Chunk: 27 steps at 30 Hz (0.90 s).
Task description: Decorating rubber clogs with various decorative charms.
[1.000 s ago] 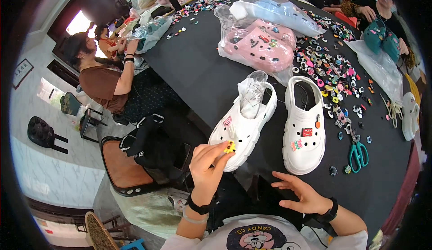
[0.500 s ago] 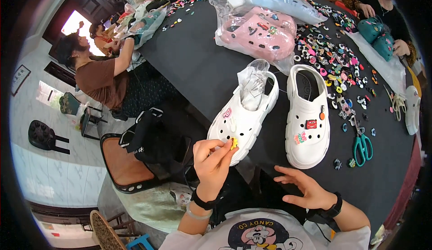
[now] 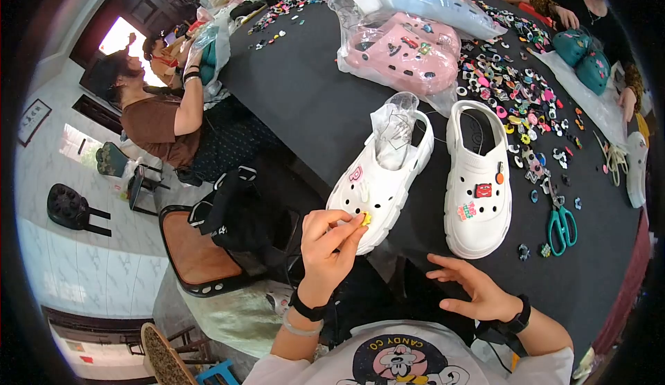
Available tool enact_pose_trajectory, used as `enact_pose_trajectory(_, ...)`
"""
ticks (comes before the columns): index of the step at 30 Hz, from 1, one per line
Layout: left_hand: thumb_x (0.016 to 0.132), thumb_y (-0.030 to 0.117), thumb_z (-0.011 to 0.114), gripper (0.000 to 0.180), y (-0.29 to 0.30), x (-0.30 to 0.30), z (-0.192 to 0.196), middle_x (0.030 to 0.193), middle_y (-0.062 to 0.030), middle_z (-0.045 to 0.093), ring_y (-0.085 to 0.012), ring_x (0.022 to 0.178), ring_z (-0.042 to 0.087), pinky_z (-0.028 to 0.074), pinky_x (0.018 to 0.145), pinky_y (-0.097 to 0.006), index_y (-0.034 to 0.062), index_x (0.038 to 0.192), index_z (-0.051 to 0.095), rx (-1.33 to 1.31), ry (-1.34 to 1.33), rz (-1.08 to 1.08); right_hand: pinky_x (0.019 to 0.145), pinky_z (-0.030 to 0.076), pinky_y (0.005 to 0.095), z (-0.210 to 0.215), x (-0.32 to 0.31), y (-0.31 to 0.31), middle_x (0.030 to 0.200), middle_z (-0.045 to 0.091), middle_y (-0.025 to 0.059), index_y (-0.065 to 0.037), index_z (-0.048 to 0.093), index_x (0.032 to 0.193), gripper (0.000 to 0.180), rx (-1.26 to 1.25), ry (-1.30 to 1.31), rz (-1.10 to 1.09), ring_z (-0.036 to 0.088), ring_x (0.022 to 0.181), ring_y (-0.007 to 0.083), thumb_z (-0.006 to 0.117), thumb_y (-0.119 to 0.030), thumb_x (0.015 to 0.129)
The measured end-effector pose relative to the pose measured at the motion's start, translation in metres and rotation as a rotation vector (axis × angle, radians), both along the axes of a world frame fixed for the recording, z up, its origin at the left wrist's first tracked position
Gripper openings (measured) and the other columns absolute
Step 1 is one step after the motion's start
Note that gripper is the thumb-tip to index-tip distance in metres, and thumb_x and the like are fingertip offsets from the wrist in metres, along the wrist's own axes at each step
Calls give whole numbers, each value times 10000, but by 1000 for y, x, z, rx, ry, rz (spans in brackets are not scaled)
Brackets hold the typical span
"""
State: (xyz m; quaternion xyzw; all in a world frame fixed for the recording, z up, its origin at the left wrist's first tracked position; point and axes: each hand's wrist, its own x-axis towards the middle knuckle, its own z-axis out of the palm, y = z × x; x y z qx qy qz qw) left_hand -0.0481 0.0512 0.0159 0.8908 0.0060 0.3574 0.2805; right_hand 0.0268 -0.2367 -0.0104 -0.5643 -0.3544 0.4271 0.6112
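Between thumb and fingertips, my left hand (image 3: 328,245) pinches a small yellow shoe charm (image 3: 366,218) over the toe of the left white clog (image 3: 389,201). That clog carries a pink charm and a whitish one, and clear plastic with crumpled paper (image 3: 393,132) fills its opening. Beside it on the right lies the other white clog (image 3: 476,222), with a red car charm (image 3: 483,190), an orange round one and a pink-green one on its upper. Fingers spread, my right hand (image 3: 478,293) hovers empty by the table's near edge, below the right clog's toe.
Bagged pink clogs (image 3: 409,59) and a bagged light-blue pair (image 3: 443,4) lie farther back. Loose charms (image 3: 516,101) are heaped to the right. Teal-handled scissors (image 3: 561,227) rest right of the clogs. Co-workers sit at the left and far right, one with teal clogs (image 3: 589,66).
The view has shifted slightly. My left hand still pinches the yellow charm at the clog's toe. The co-worker on the left has raised a bagged item; the one at right has lowered a hand.
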Motion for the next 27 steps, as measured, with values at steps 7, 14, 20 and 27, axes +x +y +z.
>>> enact_pose_trajectory(7,719,10,809,225,0,2,1,887,-27,643,-197,775,562,406,712,-336,55,931,749,151,-38,34,1086,406,388,-1,3,2,1553,348,144,-29,272,1524,770,2,0,-2,494,1335,245,718,-103,901)
enact_pose_trajectory(14,710,35,803,216,-11,7,12,880,-23,629,-224,770,576,404,722,-381,72,900,707,432,-42,88,1066,413,375,0,2,1,1551,359,135,-30,284,1523,770,26,30,-25,501,1328,241,727,-103,897)
enact_pose_trajectory(20,766,124,786,196,-15,-1,18,942,-22,638,-215,810,590,409,749,-379,57,930,701,501,72,95,1092,402,384,0,0,3,1539,360,137,-33,277,1523,759,-9,125,10,490,1334,243,719,-128,913)
enact_pose_trajectory(27,774,248,805,328,-20,-8,28,1010,-65,660,-200,895,599,423,792,-377,8,975,709,626,239,38,1102,384,372,6,1,0,1563,317,128,-36,285,1517,736,-18,128,19,470,1346,236,694,-25,906)
